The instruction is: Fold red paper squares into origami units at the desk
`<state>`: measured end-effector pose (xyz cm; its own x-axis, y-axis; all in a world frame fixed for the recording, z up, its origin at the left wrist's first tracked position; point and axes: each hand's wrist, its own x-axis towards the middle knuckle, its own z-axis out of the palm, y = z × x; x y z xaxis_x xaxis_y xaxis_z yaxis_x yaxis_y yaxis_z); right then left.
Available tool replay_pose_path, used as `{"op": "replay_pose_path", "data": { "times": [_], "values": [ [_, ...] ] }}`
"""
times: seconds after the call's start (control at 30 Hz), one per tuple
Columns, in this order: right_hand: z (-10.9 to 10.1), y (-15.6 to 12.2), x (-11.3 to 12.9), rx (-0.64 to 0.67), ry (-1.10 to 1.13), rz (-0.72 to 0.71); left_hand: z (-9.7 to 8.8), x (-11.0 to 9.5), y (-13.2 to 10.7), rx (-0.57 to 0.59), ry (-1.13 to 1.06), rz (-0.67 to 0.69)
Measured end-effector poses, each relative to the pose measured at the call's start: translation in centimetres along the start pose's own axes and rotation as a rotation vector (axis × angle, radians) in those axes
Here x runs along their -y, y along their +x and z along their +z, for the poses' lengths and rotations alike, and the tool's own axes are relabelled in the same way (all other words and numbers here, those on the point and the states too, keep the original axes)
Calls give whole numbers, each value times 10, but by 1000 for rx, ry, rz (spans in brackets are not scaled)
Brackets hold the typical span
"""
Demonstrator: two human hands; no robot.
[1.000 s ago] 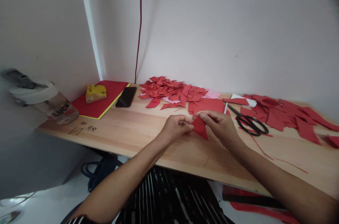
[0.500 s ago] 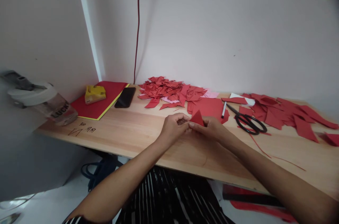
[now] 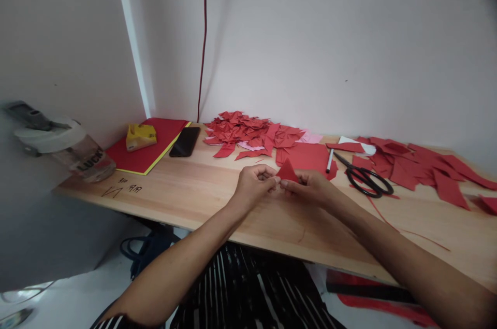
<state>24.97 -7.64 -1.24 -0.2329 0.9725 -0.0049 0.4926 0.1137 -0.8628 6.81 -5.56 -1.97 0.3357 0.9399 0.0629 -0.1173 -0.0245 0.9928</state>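
Observation:
Both my hands meet over the middle of the wooden desk. My left hand and my right hand pinch a small folded red paper triangle between their fingertips, its point up. Just behind them lies a flat red paper sheet. A heap of folded red paper pieces sits further back by the wall.
Black scissors and a white pen lie to the right of my hands, with red paper offcuts beyond. At the left are a black phone, a red folder with a yellow packet, and a clear bottle.
The red triangle has turned from hanging point-down to standing point-up, and my hands have drawn closer together around it, with the right hand sliding left.

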Motion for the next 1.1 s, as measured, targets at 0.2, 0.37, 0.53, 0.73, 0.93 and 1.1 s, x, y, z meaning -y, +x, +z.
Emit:
{"op": "replay_pose_path", "data": {
  "times": [0.2,0.37,0.53,0.73,0.93,1.1],
  "values": [
    [-5,-2,5,-25,-12,32,-4,-2,1,-70,3,41],
    [-9,-5,8,-20,-13,15,-10,0,4,-98,-4,46],
    [-8,-5,4,-24,-45,8,-14,4,7,8,4,-34],
    [-12,-3,0,-48,-58,36,-16,8,6,48,105,-45],
    [-15,-3,3,-31,6,40,-13,4,3,44,181,14],
    [-7,-2,3,31,63,34,-4,-5,-2,119,252,52]
  ]
}}
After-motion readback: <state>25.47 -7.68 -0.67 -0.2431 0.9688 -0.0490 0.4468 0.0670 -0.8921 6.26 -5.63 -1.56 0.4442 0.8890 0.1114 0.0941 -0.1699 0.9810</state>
